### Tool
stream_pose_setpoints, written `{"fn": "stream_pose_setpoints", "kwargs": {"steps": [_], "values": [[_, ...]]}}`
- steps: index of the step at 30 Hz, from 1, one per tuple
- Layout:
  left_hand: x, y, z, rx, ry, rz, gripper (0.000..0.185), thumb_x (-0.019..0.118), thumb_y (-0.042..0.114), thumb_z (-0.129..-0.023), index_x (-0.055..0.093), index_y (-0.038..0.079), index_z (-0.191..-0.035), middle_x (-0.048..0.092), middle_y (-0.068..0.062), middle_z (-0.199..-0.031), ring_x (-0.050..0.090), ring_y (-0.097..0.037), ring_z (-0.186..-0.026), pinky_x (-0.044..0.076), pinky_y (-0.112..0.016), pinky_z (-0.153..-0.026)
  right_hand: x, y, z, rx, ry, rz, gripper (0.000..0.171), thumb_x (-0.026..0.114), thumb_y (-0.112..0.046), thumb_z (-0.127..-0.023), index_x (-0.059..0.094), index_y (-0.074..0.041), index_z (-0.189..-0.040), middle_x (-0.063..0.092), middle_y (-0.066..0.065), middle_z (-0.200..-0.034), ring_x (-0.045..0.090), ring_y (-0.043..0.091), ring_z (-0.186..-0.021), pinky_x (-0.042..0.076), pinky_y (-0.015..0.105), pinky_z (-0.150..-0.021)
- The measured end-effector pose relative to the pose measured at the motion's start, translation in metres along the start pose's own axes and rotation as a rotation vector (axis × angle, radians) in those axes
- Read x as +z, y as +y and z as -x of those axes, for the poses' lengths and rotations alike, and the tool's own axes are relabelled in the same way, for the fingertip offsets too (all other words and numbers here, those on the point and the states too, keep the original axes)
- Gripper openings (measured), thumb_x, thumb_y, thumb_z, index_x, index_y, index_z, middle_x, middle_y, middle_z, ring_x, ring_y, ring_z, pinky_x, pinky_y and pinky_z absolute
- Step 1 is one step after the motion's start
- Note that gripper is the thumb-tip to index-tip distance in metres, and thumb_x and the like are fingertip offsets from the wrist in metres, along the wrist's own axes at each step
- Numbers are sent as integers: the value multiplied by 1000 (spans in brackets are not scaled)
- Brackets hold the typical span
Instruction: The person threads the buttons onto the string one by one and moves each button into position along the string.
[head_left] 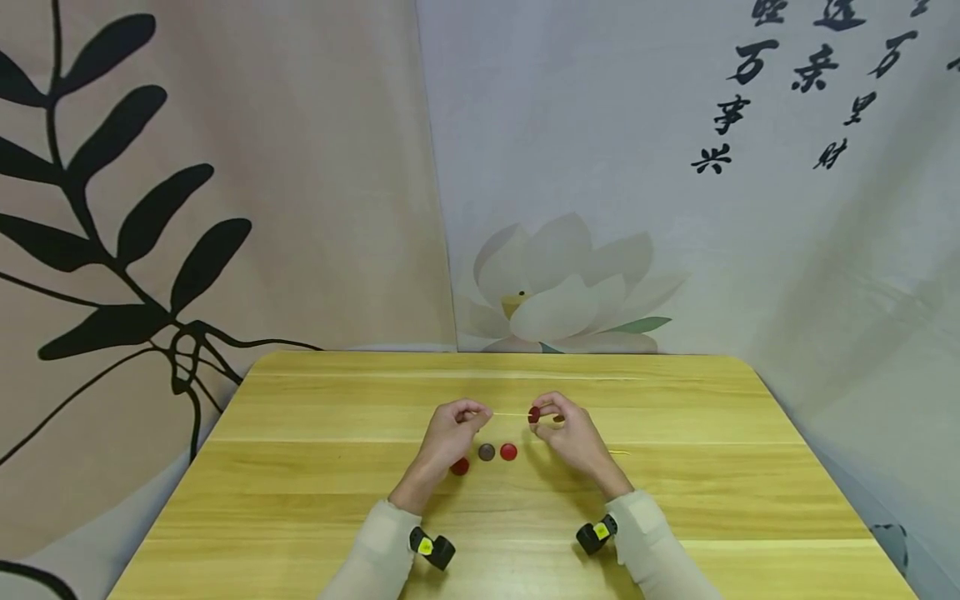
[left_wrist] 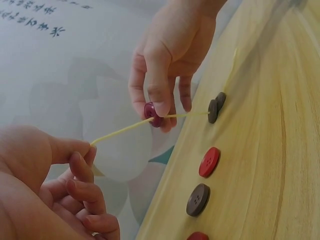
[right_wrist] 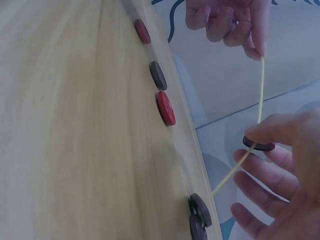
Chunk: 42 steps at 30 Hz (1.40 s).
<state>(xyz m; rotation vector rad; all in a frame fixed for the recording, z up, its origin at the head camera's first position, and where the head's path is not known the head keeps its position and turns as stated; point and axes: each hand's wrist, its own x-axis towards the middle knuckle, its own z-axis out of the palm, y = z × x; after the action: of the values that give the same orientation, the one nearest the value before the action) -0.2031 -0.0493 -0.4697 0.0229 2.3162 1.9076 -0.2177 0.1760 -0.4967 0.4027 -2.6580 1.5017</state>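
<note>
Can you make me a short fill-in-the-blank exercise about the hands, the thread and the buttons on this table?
1. The left hand pinches one end of the yellow ____.
2. The right hand holds a dark red ____ on the thread.
3. Loose on the wooden table, a brown button lies between two ____ buttons.
4. Two dark buttons already sit on the thread beyond the ____ hand.

Missing words: thread; button; red; right

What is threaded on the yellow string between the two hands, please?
One dark red button sits on the yellow string, pinched by the right hand. Its holes are covered by the fingers. Two brown buttons hang further along.
</note>
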Motion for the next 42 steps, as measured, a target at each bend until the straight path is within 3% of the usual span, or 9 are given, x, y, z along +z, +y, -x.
{"fn": "stream_pose_setpoints", "kwargs": {"steps": [13,25,32,37,42], "values": [[-1,0,1,-5,4,-1,21,65,21,-97,70,3,-105,53,-2,-82,45,-16,-72,39,-25,-61,-3,4,1,4,16,33,28,75,-4,-85,65,-12,-110,71,0,-101,64,27,-104,43,52,-98],[-1,-1,0,-11,-1,9,20,64,22,-97,70,4,-105,52,-2,-82,45,-15,-71,38,-23,-60,-6,9,4,80,-25,28,32,73,-8,-88,64,-8,-118,65,7,-119,55,33,-122,34,62,-106],[-2,-2,-1,-14,-1,12,20,64,21,-97,69,3,-105,52,-1,-82,44,-15,-71,37,-23,-58,-7,15,6,90,-41,22,29,73,-5,-87,65,-15,-113,66,6,-117,58,30,-118,41,56,-102],[-2,-2,-1,-18,0,14,19,64,22,-97,70,4,-104,52,-2,-82,44,-15,-70,36,-23,-58,-6,20,6,100,-63,27,27,73,-4,-87,65,-13,-112,68,3,-110,62,27,-114,42,55,-102],[-2,-3,-1,-22,0,18,20,64,22,-97,70,4,-105,52,-2,-83,44,-14,-68,37,-22,-57,-7,27,6,103,-87,29,24,74,-5,-87,65,-14,-109,67,6,-118,56,33,-126,36,56,-109]]}}
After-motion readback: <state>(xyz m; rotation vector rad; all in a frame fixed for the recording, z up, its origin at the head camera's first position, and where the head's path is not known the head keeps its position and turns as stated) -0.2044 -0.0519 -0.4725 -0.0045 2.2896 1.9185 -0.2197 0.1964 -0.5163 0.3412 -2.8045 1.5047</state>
